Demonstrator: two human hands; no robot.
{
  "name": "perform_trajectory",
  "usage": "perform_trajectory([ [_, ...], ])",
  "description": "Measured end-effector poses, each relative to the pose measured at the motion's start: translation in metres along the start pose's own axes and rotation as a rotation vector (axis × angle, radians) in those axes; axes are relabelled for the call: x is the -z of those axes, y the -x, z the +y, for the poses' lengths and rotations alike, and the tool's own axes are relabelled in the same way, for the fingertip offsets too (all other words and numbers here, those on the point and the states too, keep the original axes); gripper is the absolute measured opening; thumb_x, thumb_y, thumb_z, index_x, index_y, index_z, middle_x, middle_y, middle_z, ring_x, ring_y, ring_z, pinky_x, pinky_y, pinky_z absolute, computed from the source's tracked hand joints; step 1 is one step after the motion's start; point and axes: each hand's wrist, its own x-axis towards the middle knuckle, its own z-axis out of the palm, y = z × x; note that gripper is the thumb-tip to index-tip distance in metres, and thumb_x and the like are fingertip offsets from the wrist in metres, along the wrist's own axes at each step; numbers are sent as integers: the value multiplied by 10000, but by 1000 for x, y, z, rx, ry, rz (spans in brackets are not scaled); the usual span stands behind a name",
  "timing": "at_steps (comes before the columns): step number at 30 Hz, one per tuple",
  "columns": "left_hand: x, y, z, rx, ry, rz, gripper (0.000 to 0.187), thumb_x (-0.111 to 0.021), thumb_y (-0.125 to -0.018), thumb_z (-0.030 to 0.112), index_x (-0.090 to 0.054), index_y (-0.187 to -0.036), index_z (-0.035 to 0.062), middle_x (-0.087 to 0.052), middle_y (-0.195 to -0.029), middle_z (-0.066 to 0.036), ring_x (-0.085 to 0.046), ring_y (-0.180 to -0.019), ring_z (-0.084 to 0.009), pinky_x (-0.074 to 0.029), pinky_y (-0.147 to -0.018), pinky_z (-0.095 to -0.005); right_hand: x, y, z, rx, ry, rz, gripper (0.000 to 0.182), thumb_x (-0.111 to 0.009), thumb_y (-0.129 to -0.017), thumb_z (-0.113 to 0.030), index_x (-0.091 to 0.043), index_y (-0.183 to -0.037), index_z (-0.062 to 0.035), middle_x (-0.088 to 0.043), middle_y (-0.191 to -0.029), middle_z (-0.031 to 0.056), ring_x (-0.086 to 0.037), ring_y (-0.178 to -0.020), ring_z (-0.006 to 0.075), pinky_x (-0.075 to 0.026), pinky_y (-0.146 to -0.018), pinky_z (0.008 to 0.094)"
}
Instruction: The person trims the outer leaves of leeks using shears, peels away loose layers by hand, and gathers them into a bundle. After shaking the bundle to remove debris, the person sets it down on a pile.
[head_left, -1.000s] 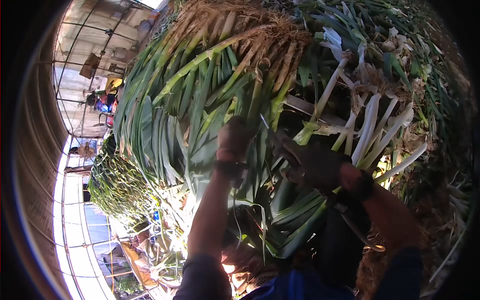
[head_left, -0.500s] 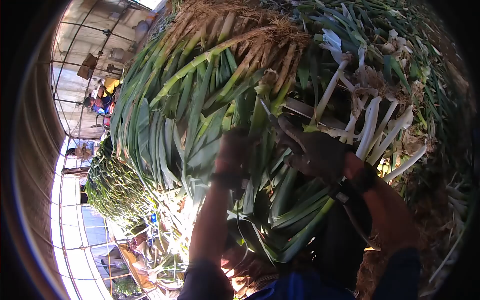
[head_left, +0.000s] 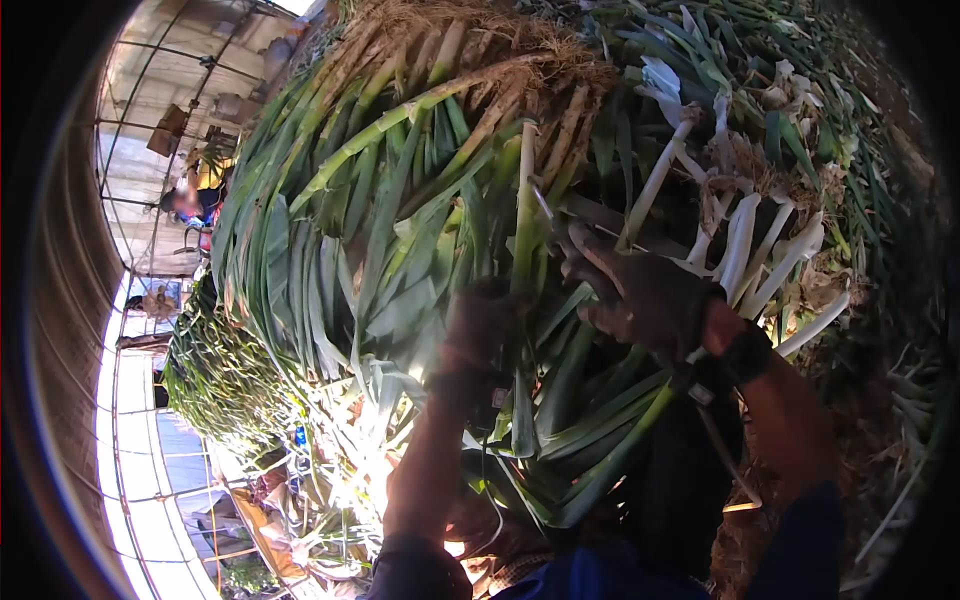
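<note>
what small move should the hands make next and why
I'd probably ease the thin tool in the right hand against the leek: the left hand holds it lower down, and the tool's tip shows right beside its pale stem.

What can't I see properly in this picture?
In the head view:
- Left hand: fingers lost in shadow.
- Blade: handle mostly hidden by the right hand.
- Leek pile: top cut off by the picture's edge.
- Faraway person: too small and blurry.
</note>
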Motion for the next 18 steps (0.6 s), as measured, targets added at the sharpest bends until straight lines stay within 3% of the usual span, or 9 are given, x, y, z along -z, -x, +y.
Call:
perform_trajectory([
  [3, -6, 9, 16, 48, 41, -54, 345, -852, -842, 246, -776, -1048, -20, -741, -903, -41, -649, -794, -119, -518, -734, -301, -25, 27, 12, 138, -46, 47, 970, -745, -931, -209, -163, -1676, 9, -632, -1459, 203, -650, -1295, 338, -505, -1074, 368],
  [6, -11, 21, 25, 81, 48, -66, 346, -853, -846, 238, -773, -1063, -19, -746, -909, -41, -652, -775, -117, -521, -712, -308, 8, 4, -5, -160, 188, -83, 973, -744, -939, -219, -151, -1677, 4, -631, -1462, 204, -638, -1317, 339, -515, -1076, 372],
  [7, -13, 26, 25, 93, 58, -60, 351, -854, -846, 235, -771, -1073, -21, -747, -911, -42, -654, -772, -119, -523, -709, -310, -1, -13, 30, 73, 158, 122, 854, -691, -937, -241, -260, -1638, -11, -672, -1398, 193, -665, -1247, 388, -535, -1038, 457],
  [9, -14, 32, 31, 123, 80, -53, 362, -856, -848, 232, -766, -1089, -23, -749, -914, -44, -659, -774, -120, -528, -710, -313, 16, -43, 30, 39, 7, 133, 834, -699, -922, -252, -300, -1622, -37, -679, -1378, 198, -668, -1234, 393, -539, -1029, 454],
  [11, -15, 35, 37, 159, 101, -59, 371, -859, -854, 232, -761, -1104, -25, -750, -916, -47, -663, -784, -121, -532, -718, -314, 22, -76, 48, 187, 240, 274, 849, -753, -928, -257, -334, -1621, -2, -674, -1378, 208, -726, -1101, 374, -557, -987, 429],
  [14, -16, 33, 32, 154, 72, -62, 363, -848, -887, 226, -750, -1133, -22, -751, -917, -54, -670, -789, -116, -536, -719, -303, 43, -97, 38, -51, 262, 120, 844, -750, -936, -253, -327, -1631, -26, -682, -1376, 195, -715, -1146, 359, -548, -1026, 405],
  [15, -16, 32, 30, 150, 105, -81, 360, -842, -898, 224, -746, -1141, -22, -752, -920, -57, -671, -789, -115, -535, -720, -298, 42, -98, 42, -53, 264, 133, 868, -757, -929, -274, -317, -1651, -77, -716, -1306, 197, -713, -1151, 362, -549, -1020, 406],
  [17, -14, 31, 24, 140, 170, -117, 353, -831, -919, 221, -738, -1158, -21, -754, -925, -64, -673, -789, -115, -533, -722, -286, 19, -106, 88, 203, 231, 313, 882, -763, -918, -301, -319, -1654, -101, -732, -1243, 217, -715, -1139, 376, -556, -1000, 421],
  [18, -14, 32, 22, 144, 168, -129, 351, -825, -925, 218, -735, -1164, -22, -752, -923, -64, -675, -791, -115, -534, -719, -284, 13, -101, 92, 208, 221, 335, 890, -765, -915, -307, -316, -1656, -107, -735, -1232, 222, -716, -1134, 382, -558, -992, 427],
])
